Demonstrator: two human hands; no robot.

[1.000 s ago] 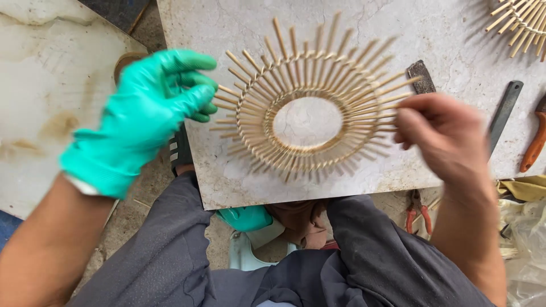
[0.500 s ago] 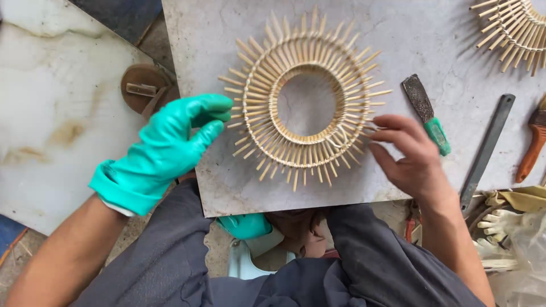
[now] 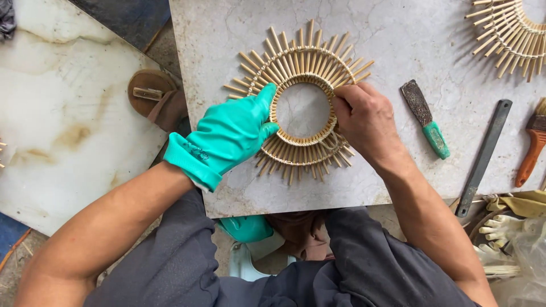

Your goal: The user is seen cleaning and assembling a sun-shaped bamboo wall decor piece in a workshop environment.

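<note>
- Centrally, a round sunburst frame of bamboo sticks (image 3: 301,62) lies flat on the pale stone tabletop (image 3: 392,34).
- Left hand (image 3: 230,136), in a teal glove, presses open-palmed on the frame's left side.
- Bare right hand (image 3: 367,122) has its grip pinched on the inner ring.
- Weaving looks nearly complete.
- A green-handled file (image 3: 425,118) lies just right of the frame.
</note>
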